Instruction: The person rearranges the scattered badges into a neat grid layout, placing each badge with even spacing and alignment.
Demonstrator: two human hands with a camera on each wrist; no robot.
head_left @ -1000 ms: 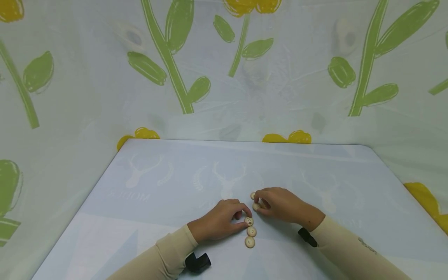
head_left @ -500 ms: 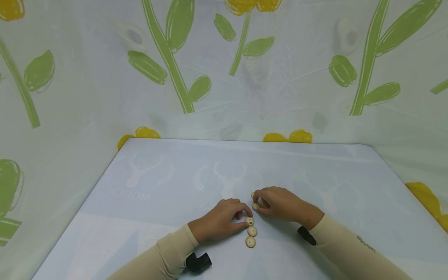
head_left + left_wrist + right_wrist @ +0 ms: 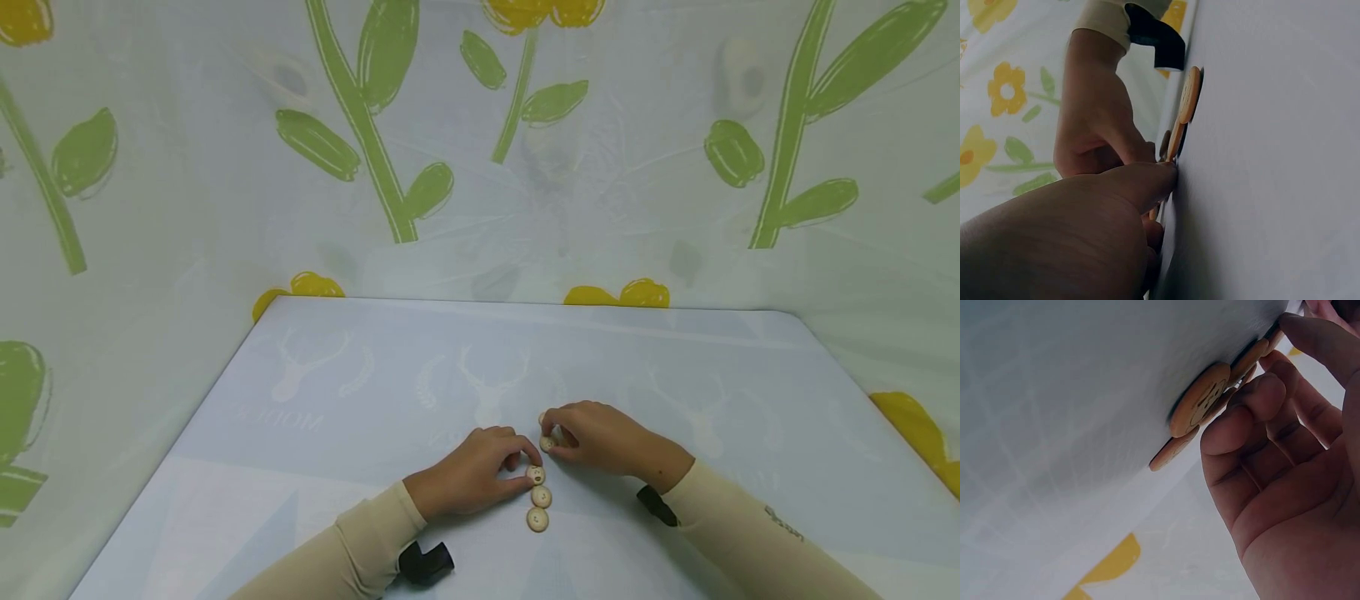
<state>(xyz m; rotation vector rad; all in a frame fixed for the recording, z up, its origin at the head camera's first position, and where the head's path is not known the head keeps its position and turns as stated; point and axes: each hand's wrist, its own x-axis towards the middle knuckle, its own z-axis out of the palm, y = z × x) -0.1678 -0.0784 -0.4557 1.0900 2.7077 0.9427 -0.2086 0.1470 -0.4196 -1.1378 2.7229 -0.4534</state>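
Small round wooden discs with dark printed markings lie flat on the pale table. Thumb and index finger of my left hand (image 3: 472,471) pinch the top wooden disc (image 3: 536,475) of a short column. Below it sit a middle disc (image 3: 541,497) and a bottom disc (image 3: 537,520), edge close to edge. Just up and right, my right hand (image 3: 611,442) pinches another wooden disc (image 3: 547,443) by its edges. One more disc (image 3: 542,418) peeks out beyond those fingertips, mostly hidden. The right wrist view shows a printed face on the nearest disc (image 3: 1200,400).
A white table (image 3: 360,358) with faint deer-head prints spreads around both hands. Behind it hangs a cloth (image 3: 622,183) with green leaves and yellow flowers. A black wrist camera (image 3: 424,564) sits under the left sleeve, another (image 3: 658,506) under the right.
My right hand and its disc have shifted very slightly left, toward the column. My left hand holds the same place and the same disc.
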